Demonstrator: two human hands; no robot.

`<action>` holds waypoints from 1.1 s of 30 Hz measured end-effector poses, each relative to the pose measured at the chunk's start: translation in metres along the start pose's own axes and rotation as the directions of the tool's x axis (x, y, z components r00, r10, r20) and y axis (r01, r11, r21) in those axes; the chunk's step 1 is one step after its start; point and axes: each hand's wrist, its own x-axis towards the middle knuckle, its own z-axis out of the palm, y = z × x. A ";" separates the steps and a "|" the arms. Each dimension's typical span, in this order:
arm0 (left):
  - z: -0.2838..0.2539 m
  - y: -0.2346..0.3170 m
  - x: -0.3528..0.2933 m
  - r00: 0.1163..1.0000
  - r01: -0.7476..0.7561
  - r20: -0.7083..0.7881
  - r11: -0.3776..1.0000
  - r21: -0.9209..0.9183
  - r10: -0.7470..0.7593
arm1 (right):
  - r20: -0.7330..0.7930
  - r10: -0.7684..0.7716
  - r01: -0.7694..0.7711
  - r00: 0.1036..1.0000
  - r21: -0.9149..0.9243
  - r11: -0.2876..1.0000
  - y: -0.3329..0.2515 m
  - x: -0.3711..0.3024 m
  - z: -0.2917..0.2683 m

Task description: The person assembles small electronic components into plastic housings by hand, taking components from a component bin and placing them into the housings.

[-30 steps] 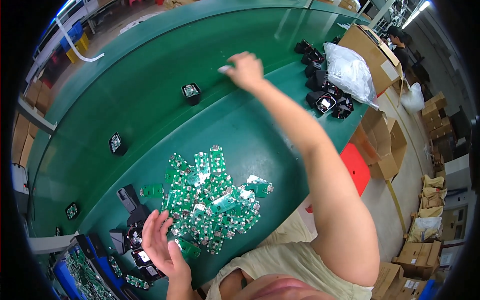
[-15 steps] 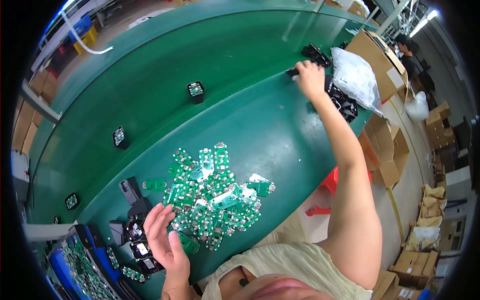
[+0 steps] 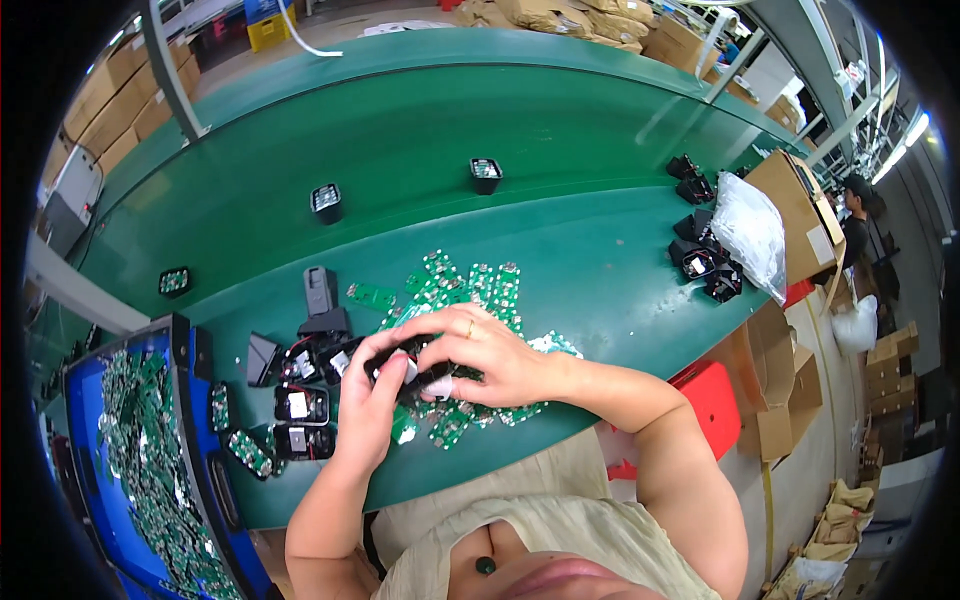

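Observation:
My left hand [image 3: 368, 405] and my right hand [image 3: 492, 362] meet over the green worktable, both closed on a small black plastic housing [image 3: 432, 380]. Fingers cover most of the housing, so its inside is hard to make out. Beneath and around them spreads a loose pile of green circuit boards [image 3: 508, 290]. Left of my left hand stand several black housings [image 3: 300, 403] with parts inside, near a dark grey plastic piece [image 3: 319, 290]. Two small boards [image 3: 250, 453] lie close to these.
A blue tray [image 3: 88, 385] heaped with circuit boards stands at the left. Black cups holding boards [image 3: 326, 202] are spaced along the far green strip. More black housings [image 3: 697, 262], a clear plastic bag [image 3: 750, 235] and a cardboard box [image 3: 795, 215] occupy the right end. A person [image 3: 855, 225] is beyond.
My right hand has come back from the black housings at the far right to my left hand. Both hands now hold a black housing above the boards. The view has shifted.

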 end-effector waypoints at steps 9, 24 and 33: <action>0.000 0.002 0.005 0.910 -0.349 -0.024 0.798 0.491 0.413 | -0.230 0.175 -0.199 0.957 -0.083 0.976 -0.011 0.008 0.025; -0.009 -0.019 0.011 0.871 -0.403 -0.053 0.771 0.493 0.489 | -0.256 0.055 -0.110 0.965 -0.206 0.972 -0.012 0.010 0.037; -0.004 0.013 0.009 0.995 0.015 -0.098 0.999 0.028 -0.012 | -0.197 0.544 -0.317 0.816 0.634 0.706 0.004 -0.003 0.018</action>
